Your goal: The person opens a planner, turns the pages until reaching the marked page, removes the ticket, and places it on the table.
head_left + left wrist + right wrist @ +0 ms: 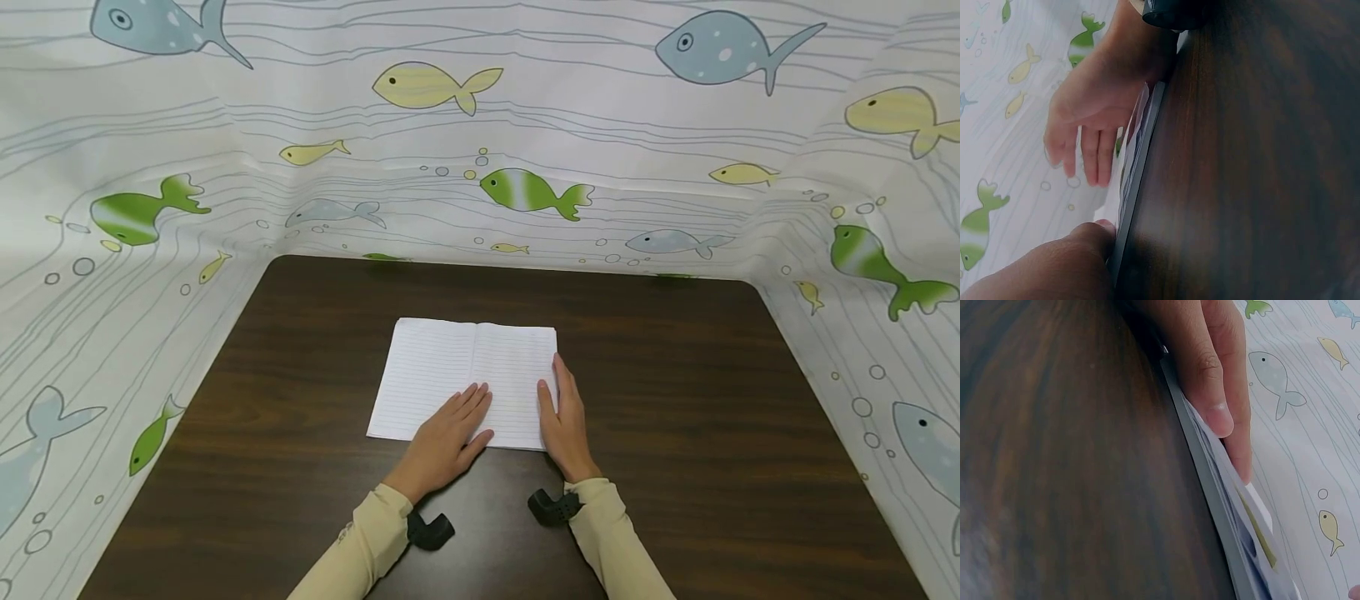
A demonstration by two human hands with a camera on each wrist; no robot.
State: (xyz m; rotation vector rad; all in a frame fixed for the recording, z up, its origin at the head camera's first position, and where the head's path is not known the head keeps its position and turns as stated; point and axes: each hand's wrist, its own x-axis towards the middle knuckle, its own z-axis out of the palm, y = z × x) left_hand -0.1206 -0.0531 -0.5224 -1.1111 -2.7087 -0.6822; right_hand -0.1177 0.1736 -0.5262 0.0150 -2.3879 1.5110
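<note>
An open notebook (431,358) with white lined pages lies on the brown table, its centre fold running away from me. My left hand (450,437) rests palm down across the lower middle of the pages, fingers extended. In the left wrist view its thumb (1085,247) is at the notebook's near edge. My right hand (566,421) is at the right edge, with the thumb over the page and straight fingers alongside the edge. Seen from the right wrist, the thumb (1210,394) sits by the slightly fanned pages (1235,487) above a grey cover edge (1204,475).
Dark wood-grain table (697,417) surrounds the notebook. White fabric (480,133) printed with fish hangs behind the table and along both sides. Each wrist wears a black camera mount, one on the left (430,531) and one on the right (553,507).
</note>
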